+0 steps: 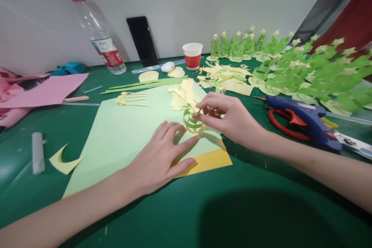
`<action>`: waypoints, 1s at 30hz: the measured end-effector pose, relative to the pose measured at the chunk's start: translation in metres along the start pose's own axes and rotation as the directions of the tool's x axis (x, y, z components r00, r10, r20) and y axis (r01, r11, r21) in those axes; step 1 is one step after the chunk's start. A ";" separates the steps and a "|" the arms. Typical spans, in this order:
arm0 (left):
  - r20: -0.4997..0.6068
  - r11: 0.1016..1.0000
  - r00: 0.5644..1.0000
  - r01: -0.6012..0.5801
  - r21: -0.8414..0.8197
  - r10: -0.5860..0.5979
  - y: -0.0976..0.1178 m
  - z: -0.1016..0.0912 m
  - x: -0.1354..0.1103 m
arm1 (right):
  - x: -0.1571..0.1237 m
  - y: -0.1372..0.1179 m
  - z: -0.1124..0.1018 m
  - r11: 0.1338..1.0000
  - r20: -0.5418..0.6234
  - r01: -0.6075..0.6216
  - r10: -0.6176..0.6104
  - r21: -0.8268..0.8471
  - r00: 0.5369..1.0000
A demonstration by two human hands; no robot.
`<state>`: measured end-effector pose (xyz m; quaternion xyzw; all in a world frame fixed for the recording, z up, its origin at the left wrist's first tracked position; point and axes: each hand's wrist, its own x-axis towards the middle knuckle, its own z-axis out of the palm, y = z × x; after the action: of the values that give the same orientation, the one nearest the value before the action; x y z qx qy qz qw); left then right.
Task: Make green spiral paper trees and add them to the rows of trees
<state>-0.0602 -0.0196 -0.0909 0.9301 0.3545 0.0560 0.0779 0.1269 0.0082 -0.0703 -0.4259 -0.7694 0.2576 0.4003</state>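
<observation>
A small green paper spiral (192, 121) with a yellow star on top stands on a light green sheet (122, 131) that lies over a yellow sheet (213, 159). My right hand (229, 118) pinches the star at the spiral's top. My left hand (162, 155) rests flat on the light green sheet with its fingers spread, the fingertips touching the spiral's base.
A blue glue gun (302, 118) lies right of my right hand, over red-handled scissors. Many finished green paper trees (308, 69) crowd the back right. Yellow scraps (226, 77), green strips (145, 84), a red cup (192, 55), a phone (142, 40), a bottle (100, 35), pink paper (46, 91) and a grey glue stick (37, 152) lie around.
</observation>
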 end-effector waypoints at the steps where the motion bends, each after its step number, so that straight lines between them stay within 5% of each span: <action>1: 0.004 1.000 1.000 0.000 0.003 -0.001 0.000 0.000 0.000 | 0.000 0.000 0.000 1.000 0.000 -0.002 0.002 0.001 1.000; 18: -0.026 1.000 1.000 -0.014 -0.006 0.014 -0.001 0.000 0.000 | 0.000 0.000 -0.001 1.000 0.000 0.006 -0.006 0.002 1.000; 24: -0.206 0.999 0.977 -0.052 -0.016 0.048 -0.002 -0.002 -0.004 | 0.000 0.000 -0.001 0.999 -0.001 0.034 -0.034 -0.017 0.999; 30: -0.386 0.912 0.872 0.146 -0.383 -0.302 -0.009 -0.020 0.008 | 0.001 0.000 -0.003 0.998 -0.018 0.051 -0.051 -0.026 0.999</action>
<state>-0.0634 -0.0055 -0.0722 0.8176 0.4545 0.3139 0.1627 0.1286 0.0090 -0.0685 -0.4137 -0.7795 0.2334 0.4083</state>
